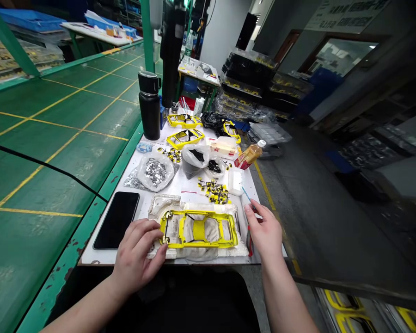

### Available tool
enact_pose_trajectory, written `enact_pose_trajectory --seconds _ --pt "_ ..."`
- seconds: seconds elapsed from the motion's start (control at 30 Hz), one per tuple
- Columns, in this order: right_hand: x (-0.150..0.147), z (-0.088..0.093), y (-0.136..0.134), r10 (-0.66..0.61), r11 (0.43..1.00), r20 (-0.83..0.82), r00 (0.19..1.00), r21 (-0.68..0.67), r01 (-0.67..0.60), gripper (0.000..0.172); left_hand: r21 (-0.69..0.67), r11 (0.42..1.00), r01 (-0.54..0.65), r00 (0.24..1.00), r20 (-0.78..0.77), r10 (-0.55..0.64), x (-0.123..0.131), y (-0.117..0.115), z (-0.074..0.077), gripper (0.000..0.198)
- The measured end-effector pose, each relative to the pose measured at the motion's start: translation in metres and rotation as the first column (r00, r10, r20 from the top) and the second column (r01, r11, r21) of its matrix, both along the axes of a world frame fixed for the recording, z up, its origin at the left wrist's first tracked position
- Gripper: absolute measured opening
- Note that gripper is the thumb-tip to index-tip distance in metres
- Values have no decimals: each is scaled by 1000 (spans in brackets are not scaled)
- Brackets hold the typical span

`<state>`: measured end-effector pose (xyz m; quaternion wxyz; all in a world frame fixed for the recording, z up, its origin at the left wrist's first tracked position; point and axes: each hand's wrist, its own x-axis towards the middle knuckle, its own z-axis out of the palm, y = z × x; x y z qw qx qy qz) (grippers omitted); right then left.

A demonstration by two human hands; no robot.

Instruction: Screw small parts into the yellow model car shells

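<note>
A yellow model car body shell (199, 229) lies on its back, open side up, in a whitish moulded holder (166, 202) at the table's near edge. My left hand (138, 247) is closed around the shell's left end, its fingers over the end and the thumb at the near side. Small fittings sit inside that end. Between thumb and fingers of my right hand (264, 227) is a thin blue stick (245, 191), pinched just right of the holder. The stick's upper tip reaches a small white tray (235, 181); whether they touch, I cannot tell.
Behind the holder are small yellow-and-black parts (215, 190), a bag of silvery pieces (155, 172) and bags of black pieces (195, 159). A phone (117, 219) lies left, near a black flask (149, 108). A drink bottle (250, 155) and more yellow shells (185, 138) stand farther back.
</note>
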<state>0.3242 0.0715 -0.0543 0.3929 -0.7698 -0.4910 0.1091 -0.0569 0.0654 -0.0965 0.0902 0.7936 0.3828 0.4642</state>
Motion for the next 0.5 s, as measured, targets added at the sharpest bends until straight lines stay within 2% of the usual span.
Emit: enact_pose_trajectory --seconds 0.27,0.5 --pt "-2 -2 -9 6 995 19 1000 102 -8 62 -13 1000 -10 1000 19 10 1 2 -1 22" --pt "-1 -2 -15 -49 983 6 999 175 47 49 -5 1000 -10 1000 24 11 2 2 2 19"
